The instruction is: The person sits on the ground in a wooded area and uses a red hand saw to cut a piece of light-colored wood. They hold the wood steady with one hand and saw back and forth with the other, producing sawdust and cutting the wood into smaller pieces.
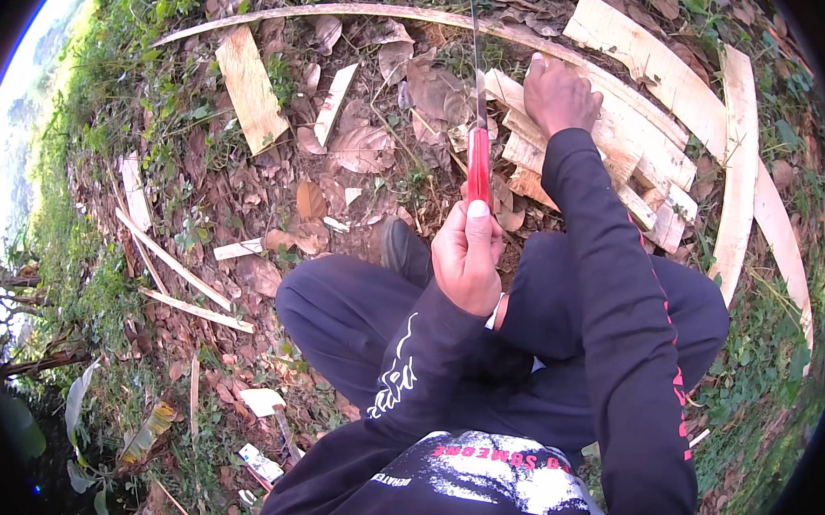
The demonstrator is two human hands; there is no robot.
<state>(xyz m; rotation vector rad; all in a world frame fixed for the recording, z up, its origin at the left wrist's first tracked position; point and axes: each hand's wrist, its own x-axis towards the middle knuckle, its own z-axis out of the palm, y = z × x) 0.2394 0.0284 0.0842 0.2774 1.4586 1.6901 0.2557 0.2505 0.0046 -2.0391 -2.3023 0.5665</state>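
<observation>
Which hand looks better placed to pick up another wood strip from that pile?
Probably the right hand: it already rests on the pile of wood strips, while the left hand is closed around the red-handled knife.

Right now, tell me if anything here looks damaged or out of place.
Nothing alarming. Split wood strips and offcuts lie scattered over dead leaves. The left hand grips a red-handled knife, blade pointing away, near the dark shoe. The right hand presses on the strips.
</observation>
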